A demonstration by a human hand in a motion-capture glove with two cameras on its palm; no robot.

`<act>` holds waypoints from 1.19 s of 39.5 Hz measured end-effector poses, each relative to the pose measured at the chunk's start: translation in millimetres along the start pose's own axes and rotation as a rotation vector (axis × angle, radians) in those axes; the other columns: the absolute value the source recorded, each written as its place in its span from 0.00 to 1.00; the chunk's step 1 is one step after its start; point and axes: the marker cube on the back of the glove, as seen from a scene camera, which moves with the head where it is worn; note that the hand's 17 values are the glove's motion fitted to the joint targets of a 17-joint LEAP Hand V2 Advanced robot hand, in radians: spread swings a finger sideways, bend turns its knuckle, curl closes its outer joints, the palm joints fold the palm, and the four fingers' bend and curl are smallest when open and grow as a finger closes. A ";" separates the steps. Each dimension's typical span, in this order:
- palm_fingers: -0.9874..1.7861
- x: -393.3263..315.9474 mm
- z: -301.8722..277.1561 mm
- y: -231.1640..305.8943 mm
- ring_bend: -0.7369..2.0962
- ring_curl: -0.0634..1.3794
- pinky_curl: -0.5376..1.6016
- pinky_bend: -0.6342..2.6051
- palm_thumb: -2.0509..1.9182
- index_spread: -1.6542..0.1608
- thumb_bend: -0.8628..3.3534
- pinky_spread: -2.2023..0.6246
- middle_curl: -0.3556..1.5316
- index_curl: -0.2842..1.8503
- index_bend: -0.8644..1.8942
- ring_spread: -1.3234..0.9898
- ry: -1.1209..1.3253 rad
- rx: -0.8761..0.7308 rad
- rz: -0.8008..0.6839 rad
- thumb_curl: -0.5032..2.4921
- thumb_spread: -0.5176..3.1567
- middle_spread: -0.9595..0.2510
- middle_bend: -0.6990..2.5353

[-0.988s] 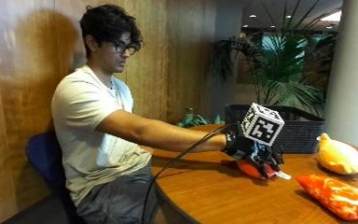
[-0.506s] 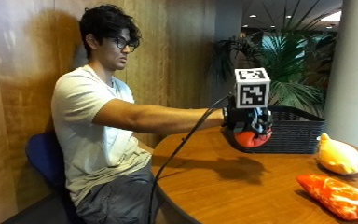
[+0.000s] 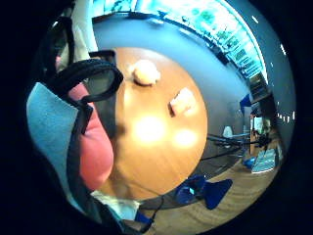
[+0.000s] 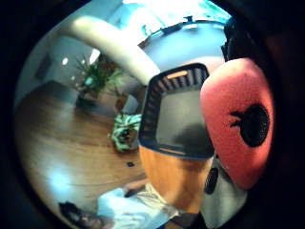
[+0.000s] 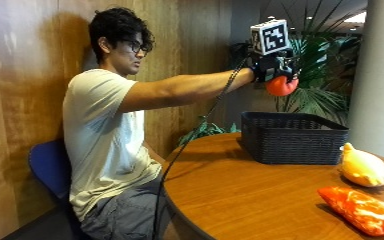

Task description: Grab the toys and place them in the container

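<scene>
In the outside view my gloved right hand (image 5: 272, 69) is raised high on an outstretched arm and grips a red-orange plush toy (image 5: 282, 86). It hangs well above the near side of the black woven basket (image 5: 292, 137). The thumb side palm view shows the red toy (image 4: 238, 121) close against the palm, with the basket's (image 4: 152, 114) dark inside below it. A yellow plush toy (image 5: 364, 167) and an orange-and-white plush toy (image 5: 362, 210) lie on the round wooden table (image 5: 245, 200) right of the basket. Both toys show on the table in the little finger side view: the yellow one (image 3: 145, 72) and the orange one (image 3: 183, 102).
The basket stands at the table's far edge, in front of potted plants (image 5: 312, 85). A white pillar (image 5: 378, 75) rises at the right. I sit on a blue chair (image 5: 49, 167) against a wooden wall, left of the table.
My right hand has lifted the red toy from the tabletop, up and toward the basket, to a spot high above it. The two other toys have not moved.
</scene>
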 end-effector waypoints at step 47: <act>0.30 -96.0 75.7 -20.3 0.38 0.43 0.45 0.55 0.58 0.74 0.20 0.78 0.48 0.31 0.37 0.52 0.134 -0.239 -0.164 0.39 0.46 0.73 0.27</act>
